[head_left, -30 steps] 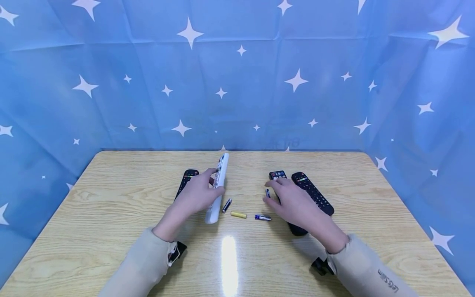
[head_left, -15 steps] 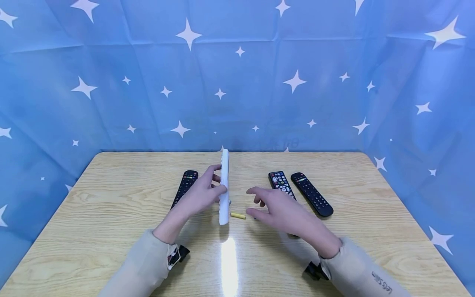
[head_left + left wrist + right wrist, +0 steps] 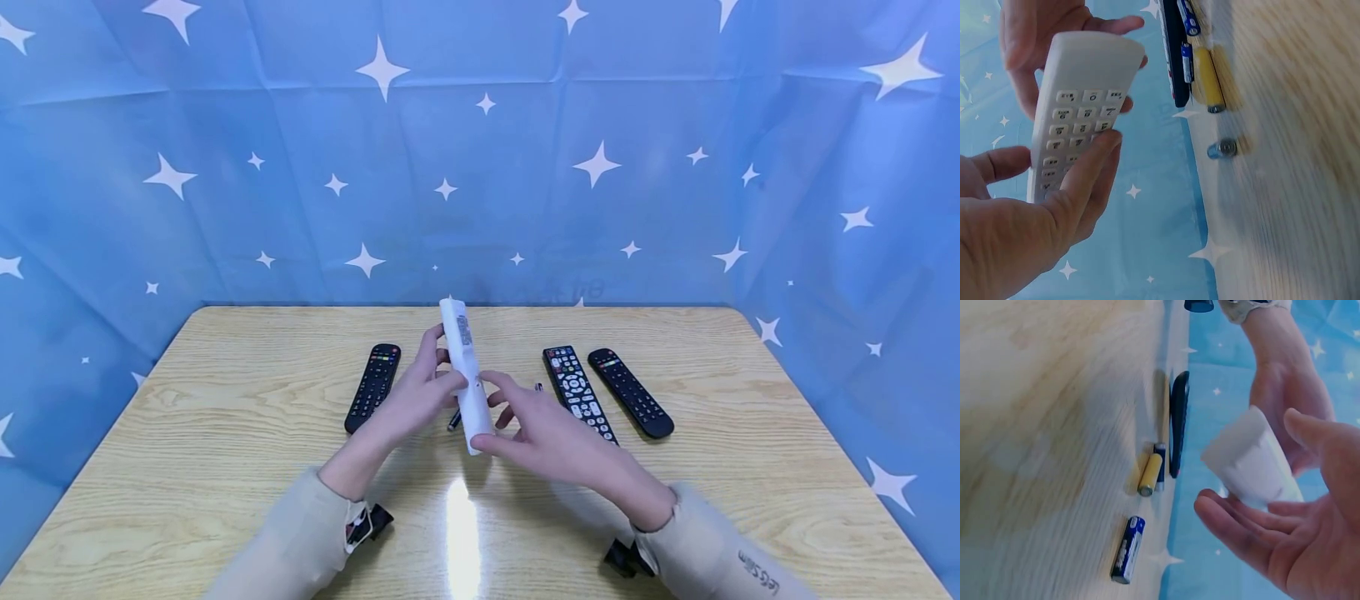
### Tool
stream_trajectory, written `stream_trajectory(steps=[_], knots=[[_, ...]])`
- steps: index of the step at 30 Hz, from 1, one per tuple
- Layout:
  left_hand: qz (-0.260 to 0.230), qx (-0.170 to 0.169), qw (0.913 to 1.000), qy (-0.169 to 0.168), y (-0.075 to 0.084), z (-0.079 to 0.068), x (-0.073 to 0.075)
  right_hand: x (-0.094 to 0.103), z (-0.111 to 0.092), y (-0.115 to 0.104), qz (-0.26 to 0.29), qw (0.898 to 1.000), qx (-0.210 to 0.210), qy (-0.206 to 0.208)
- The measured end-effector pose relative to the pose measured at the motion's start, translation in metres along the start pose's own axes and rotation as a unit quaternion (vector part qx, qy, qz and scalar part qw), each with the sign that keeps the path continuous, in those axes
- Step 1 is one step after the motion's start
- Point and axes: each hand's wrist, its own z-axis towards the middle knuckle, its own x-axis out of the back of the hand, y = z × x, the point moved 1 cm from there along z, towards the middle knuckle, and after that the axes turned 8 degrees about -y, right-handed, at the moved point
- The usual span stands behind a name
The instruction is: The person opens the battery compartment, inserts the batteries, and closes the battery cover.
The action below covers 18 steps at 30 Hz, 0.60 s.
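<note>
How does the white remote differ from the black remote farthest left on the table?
The white remote is held up in the left hand; the black remote lies on the table. In the head view, the white remote shows mostly its back, while the black remote lies face up. Both have rows of buttons.

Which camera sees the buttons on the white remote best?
The left wrist view: the white remote faces it, so many buttons show, though the left hand hides some. The head view shows the remote's back with its label; the right wrist view, a blurry end with no clear buttons.
</note>
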Motion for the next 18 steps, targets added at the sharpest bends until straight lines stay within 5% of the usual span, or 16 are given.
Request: stream_trajectory(steps=[6, 18], knots=[[-0.042, -0.028, 0.9986, 0.015, 0.002, -0.001, -0.004, -0.005, 0.002, -0.003, 0.011, 0.998, 0.033, 0.048], [-0.068, -0.047, 0.9958, 0.039, 0.004, -0.003, -0.011, -0.009, 0.002, -0.005, -0.069, 0.99, 0.055, 0.106]])
